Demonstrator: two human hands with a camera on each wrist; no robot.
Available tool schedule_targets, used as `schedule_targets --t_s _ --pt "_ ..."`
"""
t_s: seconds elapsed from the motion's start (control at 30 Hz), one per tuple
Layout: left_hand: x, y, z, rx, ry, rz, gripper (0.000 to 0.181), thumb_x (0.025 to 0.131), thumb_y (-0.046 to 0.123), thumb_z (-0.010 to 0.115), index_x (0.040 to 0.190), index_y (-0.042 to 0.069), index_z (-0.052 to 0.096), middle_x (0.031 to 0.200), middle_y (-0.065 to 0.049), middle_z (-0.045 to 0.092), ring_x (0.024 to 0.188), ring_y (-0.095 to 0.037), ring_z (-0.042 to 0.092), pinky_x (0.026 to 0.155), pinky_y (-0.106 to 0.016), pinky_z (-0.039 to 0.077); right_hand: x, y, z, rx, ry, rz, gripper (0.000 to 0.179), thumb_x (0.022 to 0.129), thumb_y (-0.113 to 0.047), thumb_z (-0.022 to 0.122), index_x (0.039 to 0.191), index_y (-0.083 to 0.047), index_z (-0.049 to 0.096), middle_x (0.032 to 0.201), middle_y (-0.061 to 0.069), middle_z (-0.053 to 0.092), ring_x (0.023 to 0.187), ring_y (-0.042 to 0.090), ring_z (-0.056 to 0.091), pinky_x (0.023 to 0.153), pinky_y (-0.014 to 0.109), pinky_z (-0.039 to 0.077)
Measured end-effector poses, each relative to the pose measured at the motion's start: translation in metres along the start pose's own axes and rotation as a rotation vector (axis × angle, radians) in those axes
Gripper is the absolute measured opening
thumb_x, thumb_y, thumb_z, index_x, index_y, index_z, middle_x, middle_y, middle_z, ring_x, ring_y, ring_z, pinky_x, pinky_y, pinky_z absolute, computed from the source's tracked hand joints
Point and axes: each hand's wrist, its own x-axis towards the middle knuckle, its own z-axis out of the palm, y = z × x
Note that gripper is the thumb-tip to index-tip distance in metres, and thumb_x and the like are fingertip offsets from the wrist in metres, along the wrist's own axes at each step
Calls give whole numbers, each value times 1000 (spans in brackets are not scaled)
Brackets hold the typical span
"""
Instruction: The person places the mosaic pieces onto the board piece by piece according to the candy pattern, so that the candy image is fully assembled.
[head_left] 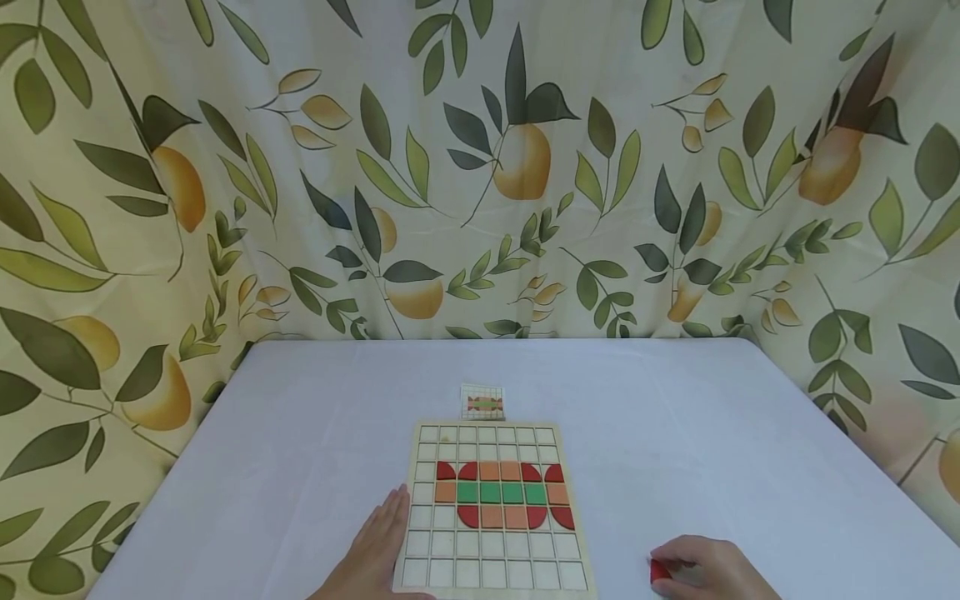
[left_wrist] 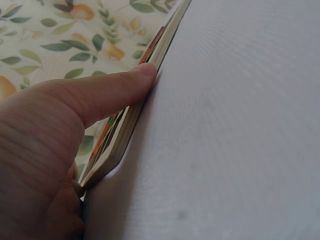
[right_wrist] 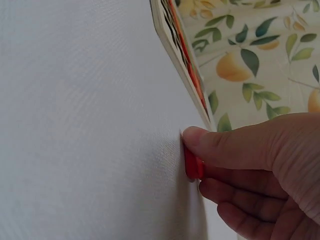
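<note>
A pale square-grid board lies on the table, with red, orange and green tiles set in its middle rows. My left hand rests along the board's left side, fingers straight, and its thumb touches the board's near edge. To the right of the board, apart from it, my right hand pinches a small red tile between thumb and fingers, low at the tabletop. The tile's full shape is partly covered by the fingers. Red, green and orange pieces fill several cells; the bottom-left cell of the coloured block shows bare.
Just beyond the board's far edge lies a small card printed with a similar coloured grid pattern. A white cloth covers the table. Behind and at both sides hangs a curtain with fruit and leaves.
</note>
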Motion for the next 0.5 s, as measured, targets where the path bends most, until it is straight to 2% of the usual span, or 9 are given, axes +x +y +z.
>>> schedule_targets --t_s 0.23,0.4,0.5 --pt "-1 1 -1 -15 7 10 123 65 65 68 140 -15 10 146 -29 14 133 -43 10 92 -5 -15 2 -1 1 -72 26 -2 35 77 -30 73 101 -5 68 96 3 66 82 4 57 70 33 52" --pt "-1 1 -2 -12 2 7 123 66 65 68 140 -14 10 147 -28 13 134 -42 10 92 -5 -15 3 -5 5 -43 66 97 40 75 -31 75 102 -3 68 96 3 66 80 10 58 73 37 51" --pt "-2 1 -2 -12 4 9 123 66 65 68 140 -15 10 147 -29 13 134 -43 10 92 -5 -15 7 -12 9 -50 111 121 39 74 -30 76 102 -3 68 93 -1 66 79 12 57 75 37 51"
